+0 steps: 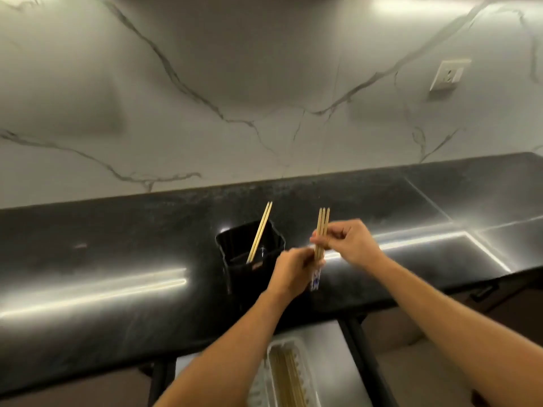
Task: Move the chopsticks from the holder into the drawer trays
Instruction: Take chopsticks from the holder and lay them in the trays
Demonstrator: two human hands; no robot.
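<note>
Chopsticks bundle pinched upright over counter by left hand and right hand, two left in holder; mid-transfer, next lower flat into drawer tray.

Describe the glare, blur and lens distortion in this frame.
Head view: bright streaks of glare cross the black counter; the wide lens bows its edges; the left hand, the right hand and the held chopsticks are slightly motion-blurred; the tray at the bottom is soft.

No legible text, label, brand, number or sign anywhere.
</note>
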